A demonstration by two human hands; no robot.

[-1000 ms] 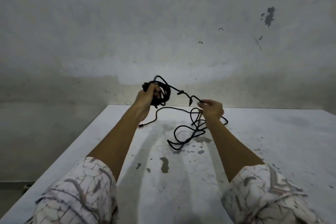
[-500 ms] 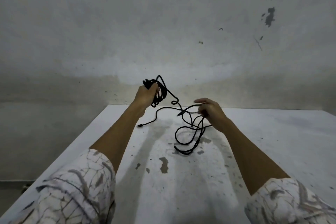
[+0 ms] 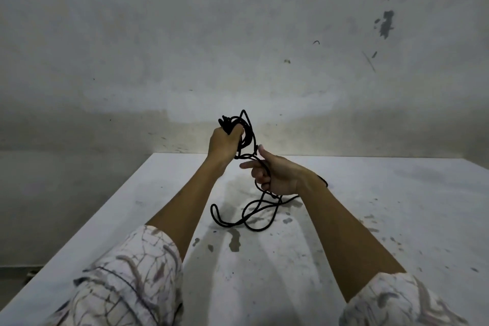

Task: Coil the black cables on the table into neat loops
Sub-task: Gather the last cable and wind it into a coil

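your left hand is raised above the far edge of the table, fingers clenched around a bundle of finished loops of the black cable; the loops stick out above and to the right of your fist, and one pointed bend rises over the top of it. from that bundle the cable drops a short way down and to the right into your right hand, which sits just beside and a little lower than the left, nearly touching it. your right hand is grasping the strand: the lower fingers are curled around it, the thumb points up toward the bundle, and the forefinger sticks out to the left. below your right hand the rest of the cable hangs down to the table and lies there in a few loose, uneven curves, in front of the hand and between your two forearms. another short bit of cable shows just behind your right wrist, toward the table's far side. the table is white with dark stains, some of them close to the slack curves. both forearms are bare, with patterned sleeves pushed up near the elbows. a grey, marked wall stands behind the table.
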